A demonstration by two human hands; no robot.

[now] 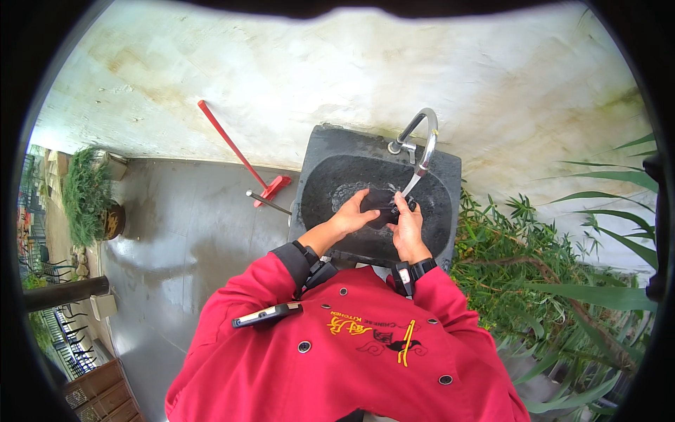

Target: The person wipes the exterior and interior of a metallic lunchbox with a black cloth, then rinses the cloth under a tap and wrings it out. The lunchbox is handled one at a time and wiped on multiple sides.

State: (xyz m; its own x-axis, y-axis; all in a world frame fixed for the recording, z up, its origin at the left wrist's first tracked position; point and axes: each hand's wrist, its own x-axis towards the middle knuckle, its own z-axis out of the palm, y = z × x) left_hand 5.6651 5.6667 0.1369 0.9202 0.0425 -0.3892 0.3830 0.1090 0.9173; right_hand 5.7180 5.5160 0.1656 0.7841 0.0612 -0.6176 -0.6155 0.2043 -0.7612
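Observation:
Both of my hands hold a wet black cloth item point(381, 200) over the basin of a dark stone sink point(337, 141). My left hand point(352, 212) grips its left side, thumb on top, fingers at the upper edge. On the right side, my right hand point(407, 224) pinches the cloth near some light lettering. Water point(411, 186) runs from a curved chrome faucet point(433, 132) onto the cloth beside my right fingertips. Splashes and ripples show in the basin. Black straps with small devices sit on both wrists.
A red-handled floor brush point(232, 142) leans on the pale wall left of the sink. A metal rod point(269, 202) juts from the sink's left side. Leafy plants point(506, 237) crowd the right side. A potted shrub point(87, 200) stands far left on wet grey flooring point(174, 221).

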